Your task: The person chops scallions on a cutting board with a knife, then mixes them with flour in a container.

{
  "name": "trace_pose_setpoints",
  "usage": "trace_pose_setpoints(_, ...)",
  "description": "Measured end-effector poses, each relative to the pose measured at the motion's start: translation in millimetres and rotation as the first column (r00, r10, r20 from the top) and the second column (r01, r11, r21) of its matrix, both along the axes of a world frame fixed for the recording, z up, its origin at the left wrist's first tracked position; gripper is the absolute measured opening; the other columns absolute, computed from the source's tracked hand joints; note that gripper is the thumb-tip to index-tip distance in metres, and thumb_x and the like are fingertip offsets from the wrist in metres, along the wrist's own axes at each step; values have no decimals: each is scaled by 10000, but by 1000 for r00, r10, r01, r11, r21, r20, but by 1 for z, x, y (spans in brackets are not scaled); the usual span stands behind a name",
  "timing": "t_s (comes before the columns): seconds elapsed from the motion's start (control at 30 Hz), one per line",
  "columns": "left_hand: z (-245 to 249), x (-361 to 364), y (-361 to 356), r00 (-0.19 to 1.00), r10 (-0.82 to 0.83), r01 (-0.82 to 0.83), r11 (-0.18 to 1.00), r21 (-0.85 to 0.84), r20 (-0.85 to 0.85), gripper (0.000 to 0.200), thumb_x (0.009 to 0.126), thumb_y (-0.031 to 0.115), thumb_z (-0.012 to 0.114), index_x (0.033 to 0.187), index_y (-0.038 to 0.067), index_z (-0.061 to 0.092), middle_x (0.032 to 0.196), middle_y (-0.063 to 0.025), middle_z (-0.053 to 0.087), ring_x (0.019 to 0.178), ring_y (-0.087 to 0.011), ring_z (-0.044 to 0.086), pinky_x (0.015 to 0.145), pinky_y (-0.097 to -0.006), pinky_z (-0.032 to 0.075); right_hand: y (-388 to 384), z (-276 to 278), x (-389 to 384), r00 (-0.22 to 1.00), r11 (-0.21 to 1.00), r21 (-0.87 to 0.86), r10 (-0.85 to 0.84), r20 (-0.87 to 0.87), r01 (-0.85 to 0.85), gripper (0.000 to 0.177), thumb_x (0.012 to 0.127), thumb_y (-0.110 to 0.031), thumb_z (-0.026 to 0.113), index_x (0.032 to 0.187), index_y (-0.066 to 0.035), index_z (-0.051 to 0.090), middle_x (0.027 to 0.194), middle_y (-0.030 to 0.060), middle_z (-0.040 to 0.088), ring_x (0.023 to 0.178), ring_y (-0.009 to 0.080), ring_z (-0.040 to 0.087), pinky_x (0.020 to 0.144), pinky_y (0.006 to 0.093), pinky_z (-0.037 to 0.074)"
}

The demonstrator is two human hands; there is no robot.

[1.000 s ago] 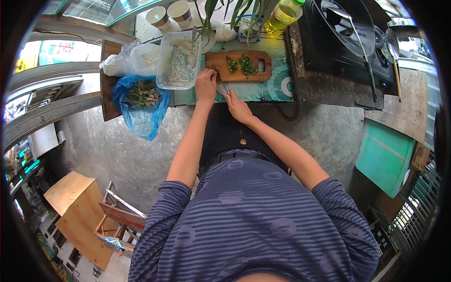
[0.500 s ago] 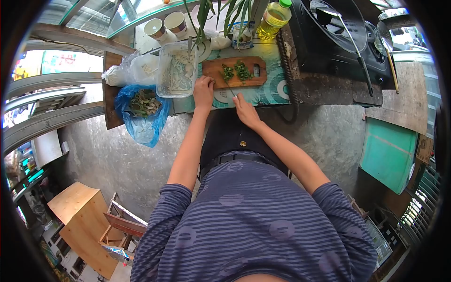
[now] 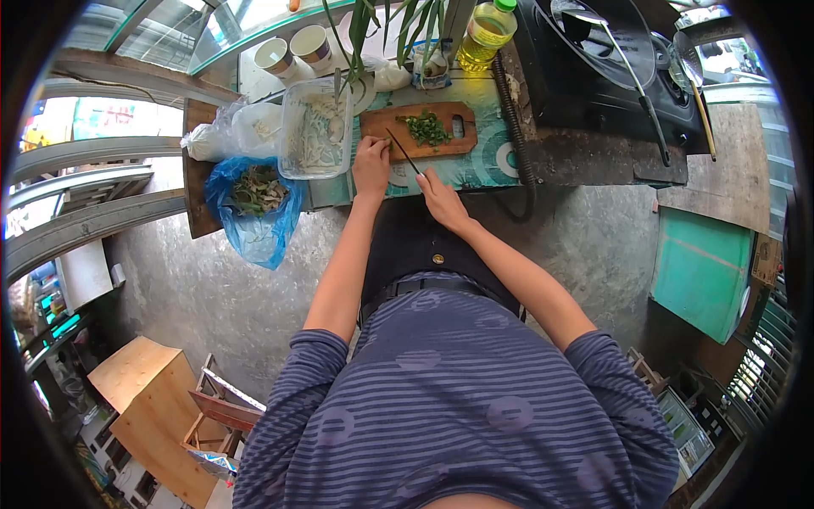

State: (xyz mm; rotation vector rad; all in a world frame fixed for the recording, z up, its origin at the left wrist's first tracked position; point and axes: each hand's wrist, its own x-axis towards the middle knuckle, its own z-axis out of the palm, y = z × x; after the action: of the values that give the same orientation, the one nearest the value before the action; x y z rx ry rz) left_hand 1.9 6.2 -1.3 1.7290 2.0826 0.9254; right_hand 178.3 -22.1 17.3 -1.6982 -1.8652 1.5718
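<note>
Greens (image 3: 426, 129) lie in one small heap, cut fine, at the middle of a wooden cutting board (image 3: 377, 125) on the counter; chopping looks nearly done, no whole stalks in sight. The right hand (image 3: 438, 192) is clamped round a knife (image 3: 404, 153) angled across the board; the left hand (image 3: 370, 161) rests at its near edge, fingers curled, on what cannot be told

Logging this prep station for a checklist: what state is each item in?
cutting board, flat, left hand at its near end
knife, held in right hand, blade over board
greens, chopped, piled on board
clear container, lidless, filled
blue bag, open
oil bottle, upright, capped
</note>
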Motion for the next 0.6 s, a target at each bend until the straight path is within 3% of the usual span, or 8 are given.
trace_pose_setpoints(0.17, -3, -6, 3, 999, 40, -40, 999, 11, 16, 107, 813, 99, 680, 888, 23, 695, 856, -99, 638, 794, -292, 636, 722, -378, 494, -3, 2, -3, 999, 999, -32, -16, -28, 15, 423, 1003, -496, 282, 1083, -107, 426, 911, 268, 616, 919, 525, 532, 768, 575, 389)
trace_pose_setpoints(0.27, 4, -6, 7, 994, 85, -77, 992, -103, 71, 114, 792, 101, 703, 864, 15, 685, 838, -107, 638, 759, -279, 636, 700, -370, 490, -4, -2, -6, 999, 1000, -23, -22, -42, 21, 425, 1002, -500, 281, 1074, -106, 425, 913, 267, 613, 914, 526, 531, 764, 575, 389)
trace_pose_setpoints(0.6, -3, -9, 7, 994, 69, -64, 997, -50, 87, 112, 782, 70, 705, 858, -10, 686, 874, -128, 651, 763, -281, 652, 708, -360, 502, -5, 1, -12, 1000, 998, -61, -27, -12, 27, 431, 1000, -516, 268, 1069, -116, 410, 946, 283, 611, 951, 541, 518, 785, 576, 392)
